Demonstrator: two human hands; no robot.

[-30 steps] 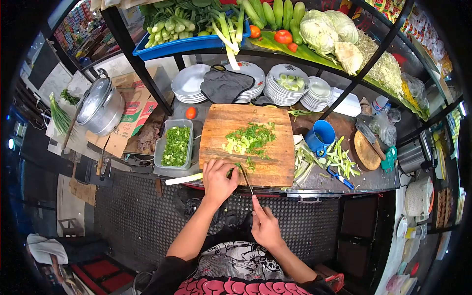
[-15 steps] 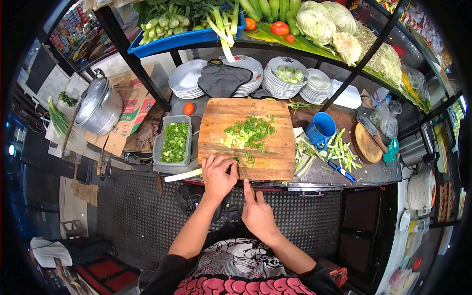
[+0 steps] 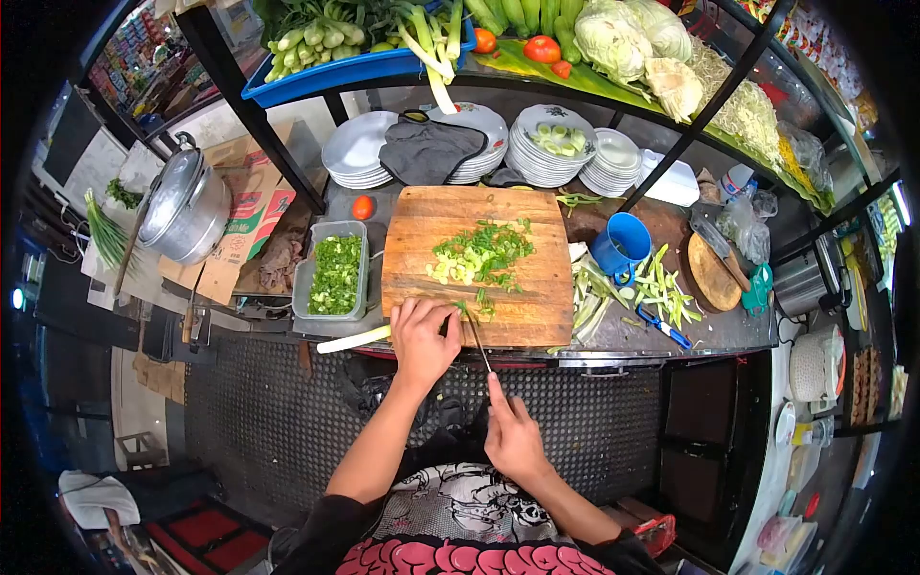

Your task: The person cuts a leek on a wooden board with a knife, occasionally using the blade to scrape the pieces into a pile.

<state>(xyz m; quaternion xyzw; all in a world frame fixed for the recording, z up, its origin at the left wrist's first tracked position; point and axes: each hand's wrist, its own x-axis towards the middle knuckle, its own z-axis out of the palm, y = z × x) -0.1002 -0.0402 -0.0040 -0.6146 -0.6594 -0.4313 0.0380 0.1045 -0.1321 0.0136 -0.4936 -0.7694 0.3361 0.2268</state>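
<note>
My left hand [image 3: 422, 343] presses a leek [image 3: 353, 340] down at the near-left edge of the wooden cutting board [image 3: 414, 225]. Its white end sticks out to the left past the board, and its green tip shows by my fingertips. In my right hand [image 3: 516, 441], below the board's near edge, is the handle of a knife [image 3: 477, 335]. The thin blade points away from me, its tip beside the green end of the leek. Chopped green pieces [image 3: 484, 251] lie across the board's middle. To the left, a clear plastic container [image 3: 301, 299] holds more chopped greens.
A tomato [image 3: 362, 207] sits behind the container. Stacked plates [image 3: 356, 153] line the back. Right of the board are a blue mug [image 3: 621, 243], leek trimmings [image 3: 671, 292], a blue-handled peeler [image 3: 666, 331] and a round wooden block [image 3: 711, 273]. A black shelf frame [image 3: 251, 115] rises above.
My right hand has drawn the knife back toward me, and more of the blade shows. My left hand keeps its place on the leek. The whole view has shifted slightly.
</note>
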